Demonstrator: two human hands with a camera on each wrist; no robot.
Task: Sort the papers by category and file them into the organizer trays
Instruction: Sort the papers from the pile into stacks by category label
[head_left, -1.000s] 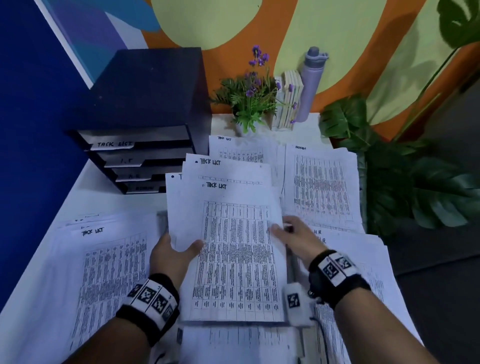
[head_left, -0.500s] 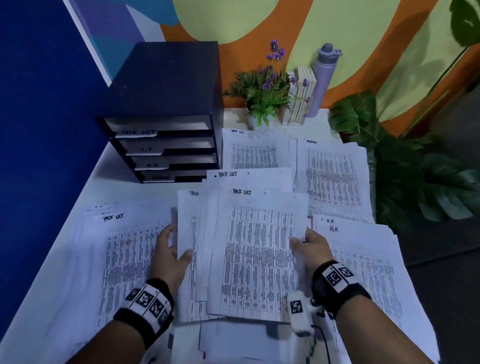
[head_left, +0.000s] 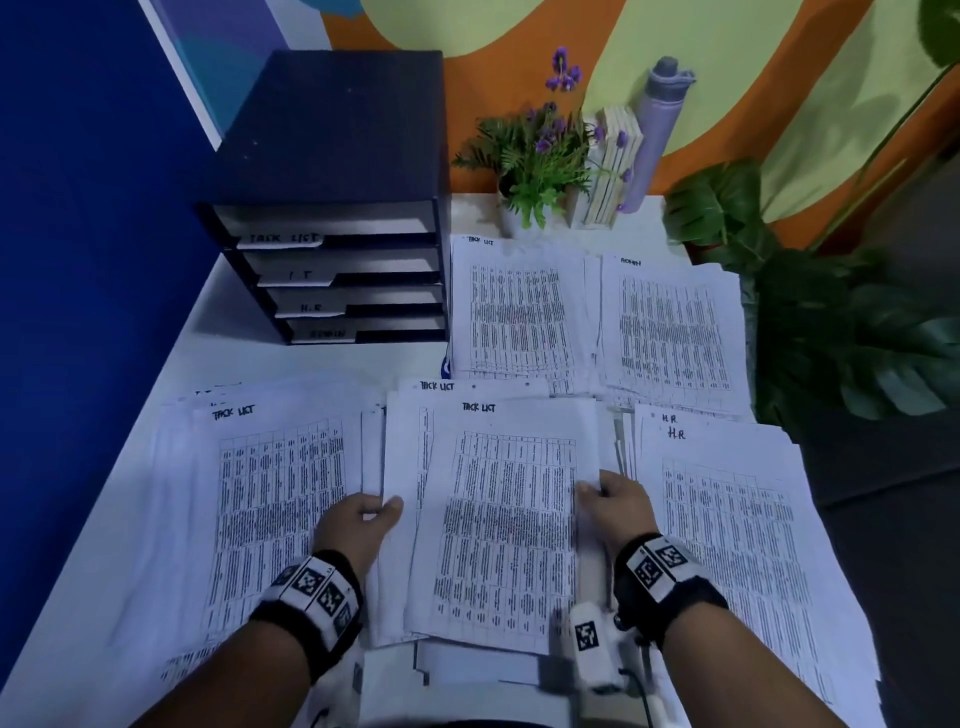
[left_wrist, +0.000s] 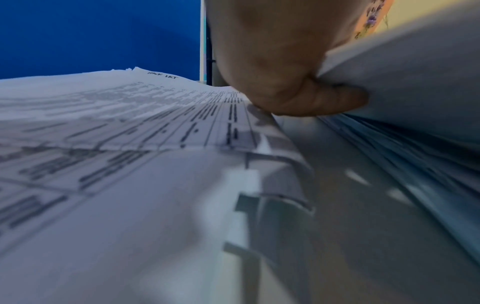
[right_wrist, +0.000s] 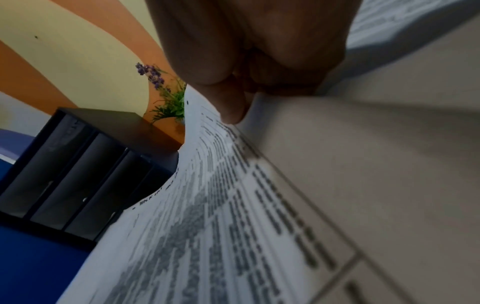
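Note:
A loose stack of task list sheets (head_left: 498, 519) is held between both hands in front of me, low over the table. My left hand (head_left: 363, 519) grips its left edge, thumb on top (left_wrist: 335, 98). My right hand (head_left: 608, 499) pinches its right edge, thumb on the print (right_wrist: 231, 102). More task list papers (head_left: 270, 499) lie to the left, another task list pile (head_left: 514, 312) further back. An admin pile (head_left: 670, 327) and an H.R pile (head_left: 727, 519) lie on the right. The dark organizer (head_left: 337, 208) stands at back left with labelled trays.
A small potted plant with purple flowers (head_left: 535, 156), a few books (head_left: 613, 166) and a lilac bottle (head_left: 654, 135) stand at the table's back edge. A big-leafed plant (head_left: 831, 322) is off the right side. A blue wall (head_left: 78, 260) borders the left.
The stack held in both hands has come down and toward me, from raised in front of the organizer to low over the table. Both hands keep their hold on its edges.

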